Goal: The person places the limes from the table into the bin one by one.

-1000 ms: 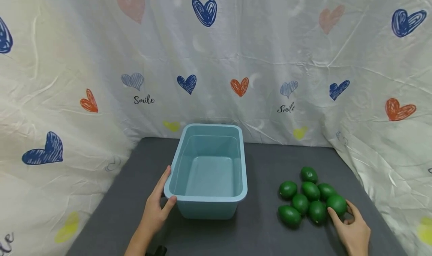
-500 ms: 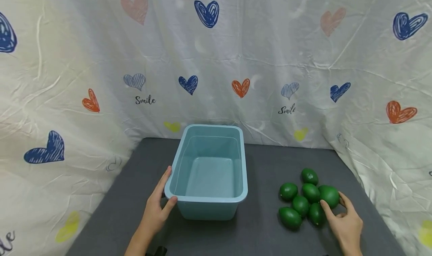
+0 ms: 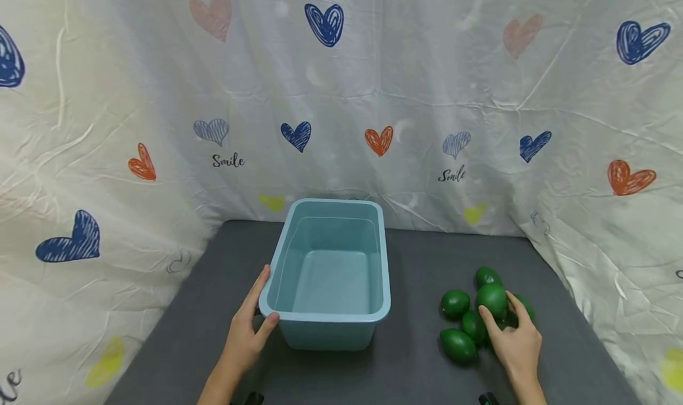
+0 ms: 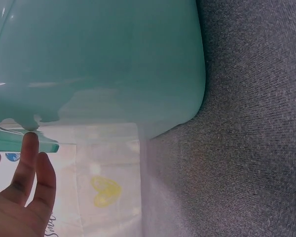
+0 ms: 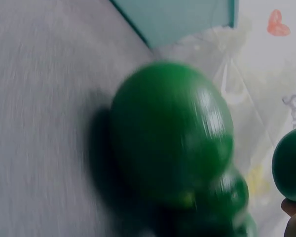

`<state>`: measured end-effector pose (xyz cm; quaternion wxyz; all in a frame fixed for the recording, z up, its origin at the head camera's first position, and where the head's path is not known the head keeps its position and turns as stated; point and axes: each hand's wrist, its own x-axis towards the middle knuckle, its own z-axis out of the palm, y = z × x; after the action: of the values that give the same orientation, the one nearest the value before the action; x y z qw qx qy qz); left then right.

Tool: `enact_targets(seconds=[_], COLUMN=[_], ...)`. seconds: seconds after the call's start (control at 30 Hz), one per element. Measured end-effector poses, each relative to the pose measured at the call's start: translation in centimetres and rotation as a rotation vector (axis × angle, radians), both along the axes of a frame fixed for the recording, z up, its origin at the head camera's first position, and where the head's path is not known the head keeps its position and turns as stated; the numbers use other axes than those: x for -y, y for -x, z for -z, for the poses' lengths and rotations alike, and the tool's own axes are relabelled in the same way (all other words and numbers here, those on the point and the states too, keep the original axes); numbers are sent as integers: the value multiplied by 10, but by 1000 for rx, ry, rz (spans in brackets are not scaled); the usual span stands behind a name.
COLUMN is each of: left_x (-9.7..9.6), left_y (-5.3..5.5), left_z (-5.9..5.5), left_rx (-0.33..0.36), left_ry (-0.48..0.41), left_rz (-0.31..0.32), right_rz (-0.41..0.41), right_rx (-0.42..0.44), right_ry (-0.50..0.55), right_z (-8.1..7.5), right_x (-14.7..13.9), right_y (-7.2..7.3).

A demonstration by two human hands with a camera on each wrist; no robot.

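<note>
A light-blue plastic basin (image 3: 333, 318) stands in the middle of the table. My left hand (image 3: 242, 334) holds its near left corner, thumb on the front rim and fingers along the left side; in the left wrist view the fingertips (image 4: 29, 140) meet the rim. My right hand (image 3: 516, 341) pinches a dark green lime (image 3: 492, 300) between thumb and fingers, over the cluster. In the right wrist view the held lime (image 5: 288, 165) shows at the right edge, with a pale stem scar. Other limes (image 3: 458, 345) lie close together around and under that hand, some partly hidden.
A dark grey cloth (image 3: 416, 369) covers the table. Behind and along both sides hangs a white curtain (image 3: 341, 85) printed with hearts and "Smile". In the right wrist view one lime (image 5: 170, 131) looms large and blurred, with the basin's wall (image 5: 187, 19) beyond.
My right hand has moved left with the lime, from the right edge of the cluster to over its middle. The left hand and basin have stayed put.
</note>
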<state>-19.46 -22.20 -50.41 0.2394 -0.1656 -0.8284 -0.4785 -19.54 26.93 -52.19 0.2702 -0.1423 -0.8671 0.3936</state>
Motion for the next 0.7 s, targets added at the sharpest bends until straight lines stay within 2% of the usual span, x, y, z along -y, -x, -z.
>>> enact_targets(seconds=[0.2, 0.37, 0.7], left_x=[-1, -1, 0], left_y=[-1, -1, -2], left_z=[0, -2, -3], left_rx=[13, -5, -5], left_ry=[3, -1, 5], left_rz=[-6, -2, -6], right_rz=[-73, -128, -230], right_rx=[-7, -33, -101], right_ry=[44, 73, 105], right_z=[1, -1, -11], right_x=[24, 44, 74], right_y=[8, 13, 16])
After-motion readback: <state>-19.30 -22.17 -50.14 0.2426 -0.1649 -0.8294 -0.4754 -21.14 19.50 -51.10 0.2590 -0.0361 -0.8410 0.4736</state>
